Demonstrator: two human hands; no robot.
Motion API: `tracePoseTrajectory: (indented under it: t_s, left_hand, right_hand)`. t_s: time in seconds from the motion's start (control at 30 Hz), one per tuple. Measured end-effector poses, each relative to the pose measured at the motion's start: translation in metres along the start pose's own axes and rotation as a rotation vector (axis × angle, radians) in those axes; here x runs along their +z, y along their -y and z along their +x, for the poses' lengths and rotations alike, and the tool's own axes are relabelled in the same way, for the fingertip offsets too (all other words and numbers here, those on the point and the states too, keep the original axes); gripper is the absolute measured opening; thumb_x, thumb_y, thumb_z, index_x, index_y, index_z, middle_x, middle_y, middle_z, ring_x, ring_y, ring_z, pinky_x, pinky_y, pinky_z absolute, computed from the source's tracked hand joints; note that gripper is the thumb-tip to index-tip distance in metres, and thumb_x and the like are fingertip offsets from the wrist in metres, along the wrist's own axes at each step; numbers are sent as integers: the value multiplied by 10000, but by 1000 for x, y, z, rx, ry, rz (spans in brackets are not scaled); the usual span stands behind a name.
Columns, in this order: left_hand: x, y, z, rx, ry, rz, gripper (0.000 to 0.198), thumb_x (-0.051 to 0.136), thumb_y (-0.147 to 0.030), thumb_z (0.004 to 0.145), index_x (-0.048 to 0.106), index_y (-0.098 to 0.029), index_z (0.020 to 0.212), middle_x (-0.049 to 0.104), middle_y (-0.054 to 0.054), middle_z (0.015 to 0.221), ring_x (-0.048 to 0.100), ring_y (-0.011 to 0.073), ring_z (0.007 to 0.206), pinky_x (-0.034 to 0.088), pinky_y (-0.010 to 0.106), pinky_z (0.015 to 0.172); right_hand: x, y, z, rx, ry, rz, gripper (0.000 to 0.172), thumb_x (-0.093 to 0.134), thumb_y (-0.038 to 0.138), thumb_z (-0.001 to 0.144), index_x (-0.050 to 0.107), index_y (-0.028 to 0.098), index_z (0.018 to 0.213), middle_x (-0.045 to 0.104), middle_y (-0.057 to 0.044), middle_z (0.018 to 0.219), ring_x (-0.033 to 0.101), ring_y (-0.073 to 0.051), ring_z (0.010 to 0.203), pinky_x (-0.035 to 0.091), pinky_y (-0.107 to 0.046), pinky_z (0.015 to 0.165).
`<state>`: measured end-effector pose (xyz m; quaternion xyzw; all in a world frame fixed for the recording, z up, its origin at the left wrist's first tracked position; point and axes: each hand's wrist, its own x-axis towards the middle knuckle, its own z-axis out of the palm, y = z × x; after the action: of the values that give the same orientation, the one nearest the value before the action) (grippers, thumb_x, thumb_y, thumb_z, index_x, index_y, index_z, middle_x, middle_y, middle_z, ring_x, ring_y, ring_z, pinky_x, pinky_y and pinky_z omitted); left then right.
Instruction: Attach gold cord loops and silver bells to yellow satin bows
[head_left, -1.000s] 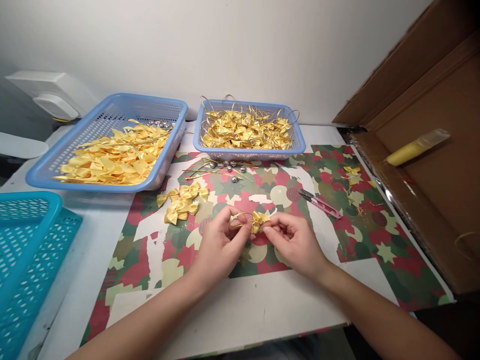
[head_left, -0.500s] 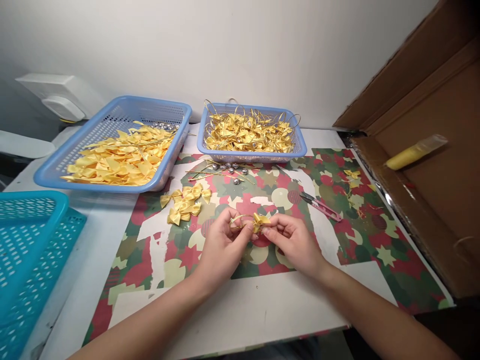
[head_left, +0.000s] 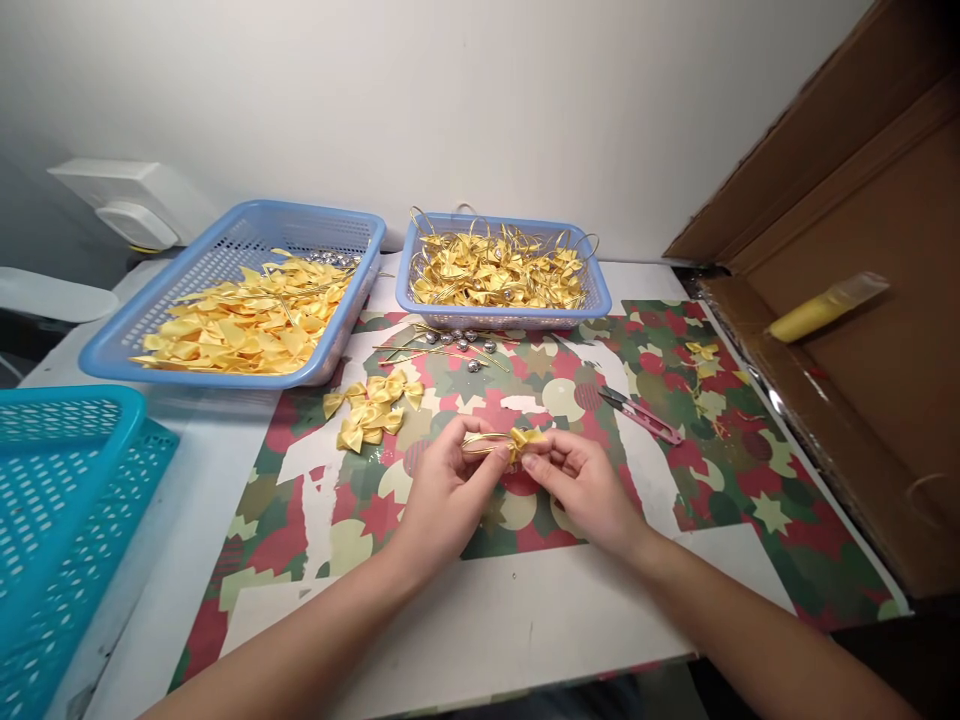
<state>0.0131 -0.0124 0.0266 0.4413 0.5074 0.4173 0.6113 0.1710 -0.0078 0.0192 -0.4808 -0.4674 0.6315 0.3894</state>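
Note:
Between my hands is a yellow satin ribbon bow (head_left: pixel 527 440) on a looped gold wire (head_left: pixel 484 440). My left hand (head_left: pixel 457 475) pinches the wire loop and the bow's left side with thumb and fingers. On the other side, my right hand (head_left: pixel 581 485) grips the bow's right end between thumb and forefinger. The bow's underside is hidden by my fingertips. A small pile of yellow bows (head_left: pixel 371 410) lies left of my hands. Beyond them are several silver jingle bells (head_left: pixel 463 345) and straight gold wires (head_left: pixel 397 350).
A blue basket (head_left: pixel 210 378) of yellow bows stands back left; a second blue basket (head_left: pixel 502 318) holds bows with wire loops. Pink-handled thread snips (head_left: pixel 645 415) lie to the right. A teal basket (head_left: pixel 139 430) is at the left edge, and cardboard (head_left: pixel 847 400) borders the right.
Both hands keep hold of the bow and wire, almost in place. The bow has turned slightly, and the wire loop looks flatter. The camera view has shifted a little.

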Motion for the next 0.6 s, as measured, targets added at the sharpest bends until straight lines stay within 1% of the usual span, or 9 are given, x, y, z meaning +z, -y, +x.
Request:
tracePoseTrajectory:
  t_s: [0.1, 0.17, 0.27, 0.43, 0.6]
  left_hand:
    - [-4, 4, 1, 106, -8, 150, 155, 622, -332, 862, 573, -191, 903, 678, 31, 836, 643, 174, 789, 487, 255, 627]
    - [-6, 7, 2, 201, -21, 245, 140, 630, -323, 862, 629, -191, 910, 687, 45, 877, 648, 191, 842, 511, 283, 697]
    - [-8, 9, 3, 278, -43, 346, 145, 650, -312, 849, 684, -190, 920, 695, 49, 846, 651, 198, 817, 527, 309, 732]
    - [-10, 8, 3, 266, -44, 363, 149, 657, -315, 843, 711, -182, 886, 711, 56, 822, 660, 198, 768, 543, 313, 704]
    - [-11, 8, 2, 235, -37, 329, 172, 686, -346, 818, 726, -187, 871, 729, 57, 825, 670, 208, 766, 555, 318, 704]
  right_hand:
    - [-2, 1, 1, -2, 15, 6, 274, 688, 449, 795, 660, 179, 837, 671, -29, 781, 632, -147, 742, 540, -286, 717]
    - [-2, 1, 1, 1, 23, 21, 264, 688, 436, 800, 644, 176, 811, 657, -19, 759, 626, -137, 728, 534, -276, 719]
    - [-3, 2, 1, 14, 21, 33, 275, 694, 437, 792, 620, 175, 762, 614, 2, 695, 610, -128, 692, 526, -265, 688]
    - [-3, 0, 0, 19, 37, 52, 260, 683, 437, 802, 656, 180, 835, 654, -16, 771, 619, -130, 734, 525, -267, 718]
    - [-3, 0, 1, 21, 29, 54, 263, 687, 431, 797, 657, 170, 809, 642, -15, 735, 598, -119, 666, 527, -270, 678]
